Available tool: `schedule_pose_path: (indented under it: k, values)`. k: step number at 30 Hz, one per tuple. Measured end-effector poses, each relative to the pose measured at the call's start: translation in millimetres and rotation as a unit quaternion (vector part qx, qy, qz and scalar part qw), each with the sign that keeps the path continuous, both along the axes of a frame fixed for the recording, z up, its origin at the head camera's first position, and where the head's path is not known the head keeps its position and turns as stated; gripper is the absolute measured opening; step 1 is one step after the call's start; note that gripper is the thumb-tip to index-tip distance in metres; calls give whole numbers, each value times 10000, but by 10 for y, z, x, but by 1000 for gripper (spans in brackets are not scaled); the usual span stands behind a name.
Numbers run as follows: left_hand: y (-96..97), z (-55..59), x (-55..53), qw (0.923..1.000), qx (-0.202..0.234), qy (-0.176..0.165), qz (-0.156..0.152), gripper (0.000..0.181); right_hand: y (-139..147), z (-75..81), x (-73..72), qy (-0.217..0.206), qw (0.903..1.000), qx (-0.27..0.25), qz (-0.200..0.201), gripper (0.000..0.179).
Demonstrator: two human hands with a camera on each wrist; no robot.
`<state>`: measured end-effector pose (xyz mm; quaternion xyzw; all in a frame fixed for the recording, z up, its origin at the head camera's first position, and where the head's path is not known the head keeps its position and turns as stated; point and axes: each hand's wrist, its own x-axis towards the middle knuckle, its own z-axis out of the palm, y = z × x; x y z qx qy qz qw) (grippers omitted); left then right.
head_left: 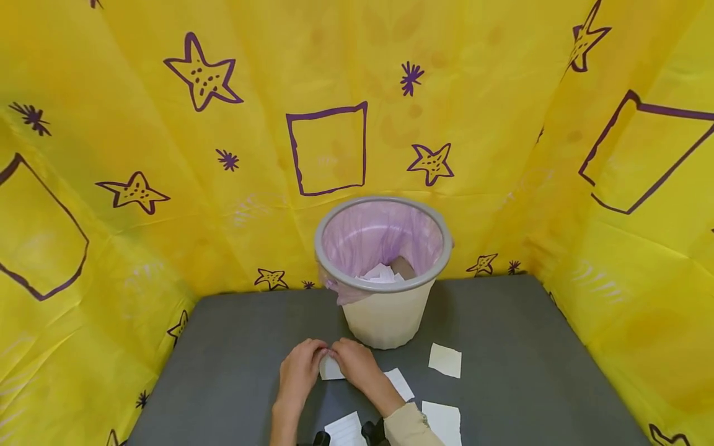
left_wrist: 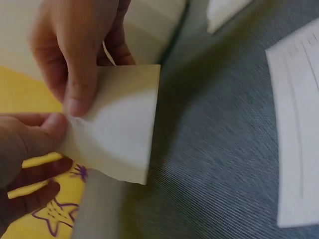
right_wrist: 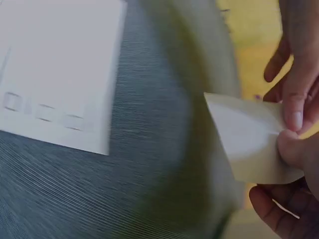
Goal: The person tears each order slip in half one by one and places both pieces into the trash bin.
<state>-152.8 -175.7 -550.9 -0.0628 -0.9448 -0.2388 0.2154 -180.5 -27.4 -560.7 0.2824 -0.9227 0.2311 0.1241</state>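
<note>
Both forearms reach in from the near edge, the left one almost straight ahead, the right one, in a pale sleeve (head_left: 411, 425), slanting across toward the left. The hands meet in front of the bin (head_left: 387, 316), thumb tips close together. The left hand (head_left: 299, 367) pinches the edge of a small piece of paper (head_left: 331, 369) beneath its thumb, its other fingers spread loosely apart from the sheet. The right hand (head_left: 357, 360) pinches the same edge right beside it, thumb pressed on the face and fingers bent behind. Neither hand is spread wide.

The paper lies between the hands, its far edge in their grip and the rest extending back toward the person; it puckers slightly where the thumbs press. To the right of the hands, on the dark bench (head_left: 240, 353), lie a scrap near the right wrist (head_left: 400, 384), a squarish scrap (head_left: 445, 360) farther out and a larger sheet (head_left: 443, 422). A lined sheet (head_left: 344, 430) lies nearer the person.
</note>
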Motion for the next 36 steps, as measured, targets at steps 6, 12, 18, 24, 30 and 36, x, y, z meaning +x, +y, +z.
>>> schedule_pose_path:
  k: [6, 12, 18, 24, 30, 36]
  values:
    - [154, 225, 2, 9866, 1254, 842, -617, 9, 237, 396, 46, -57, 9923, -1118, 528, 13]
    - [385, 439, 100, 9610, 2356, 1027, -1017, 11, 437, 659, 166, -180, 9760, -2089, 586, 14]
    - [580, 699, 141, 9467, 3058, 478, -890, 5, 619, 837, 208, 226, 9622, -2655, 559, 6]
    - [727, 901, 192, 9348, 3364, 727, -881, 9, 720, 1021, 262, 290, 9470, -3174, 400, 3]
    - [870, 1004, 208, 9381, 2931, 1520, -1049, 9, 763, 1117, 328, -239, 9233, -3833, 34, 6]
    - [986, 1023, 228, 9288, 2841, 2136, -1050, 9, 787, 1172, 369, -1143, 8844, -4495, -518, 7]
